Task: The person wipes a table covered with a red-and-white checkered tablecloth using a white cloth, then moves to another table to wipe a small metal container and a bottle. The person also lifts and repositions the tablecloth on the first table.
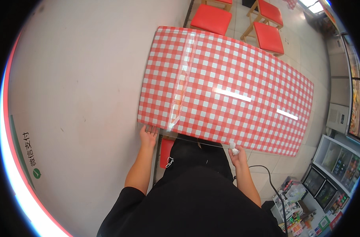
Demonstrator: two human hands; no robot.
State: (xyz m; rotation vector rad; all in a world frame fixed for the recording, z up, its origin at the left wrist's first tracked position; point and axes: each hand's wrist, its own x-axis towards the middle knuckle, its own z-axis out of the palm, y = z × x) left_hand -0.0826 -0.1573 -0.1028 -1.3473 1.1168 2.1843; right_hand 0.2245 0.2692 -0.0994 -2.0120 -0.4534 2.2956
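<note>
A red-and-white checked tablecloth (227, 114) covers a long table in front of me. Over it lies a glossy clear plastic sheet (182, 85), with a raised crease running across near the left end and a loose edge along my side. My left hand (149, 136) is at the near left corner, palm up, its fingers stretched out against the edge of the sheet. Farther right along the same edge, my right hand (238, 156) is closed around a crumpled white tissue (233, 149). Whether it also pinches the sheet cannot be made out.
A pale wall (81, 87) borders the table's left end. Red-seated stools (211, 19) stand beyond the far side, and another red seat (166, 152) is beside my legs. A black cable (268, 175) hangs at right, near a loaded shelf rack (292, 207) and a display cabinet (338, 162).
</note>
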